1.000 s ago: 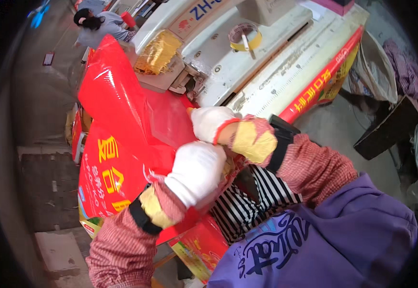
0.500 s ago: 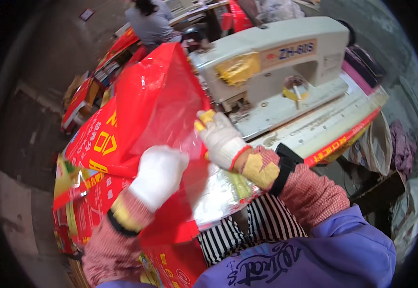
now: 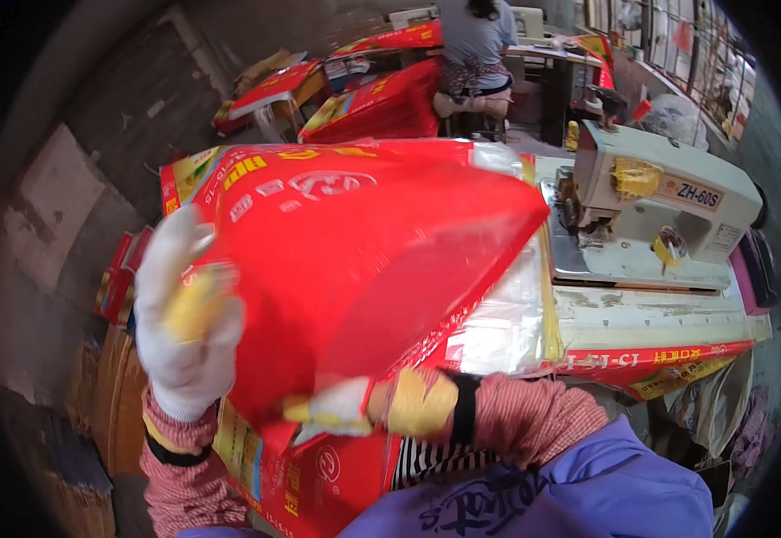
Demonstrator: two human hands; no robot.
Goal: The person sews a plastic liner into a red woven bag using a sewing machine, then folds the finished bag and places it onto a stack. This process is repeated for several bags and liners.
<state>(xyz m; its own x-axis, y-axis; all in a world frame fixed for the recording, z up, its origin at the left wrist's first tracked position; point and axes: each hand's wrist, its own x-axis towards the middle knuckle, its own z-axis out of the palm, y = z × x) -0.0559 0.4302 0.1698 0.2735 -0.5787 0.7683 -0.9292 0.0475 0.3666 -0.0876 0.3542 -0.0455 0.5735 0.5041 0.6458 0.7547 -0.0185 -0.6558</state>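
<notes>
A large red printed plastic sack lies spread over the table in front of me, one loose corner lifted toward the sewing machine. My left hand, in a white glove with yellow tape on the fingers, is raised at the sack's left side. It is somewhat blurred, its fingers apart, and no hold on the sack shows. Near the sack's front edge, my right hand has its gloved fingers closed on the red plastic, pointing left. Under the sack's right part lie silvery-white sheets.
The machine stands on a worn white tabletop at the right, with a tape roll on its bed. More red sacks hang over my lap. Farther back, a person sits at another table. Wooden boards stand at the left.
The view has turned left. The sack has swung from upright beside the machine to lying across the table. My left hand has moved left, and my right hand from the machine to the near edge.
</notes>
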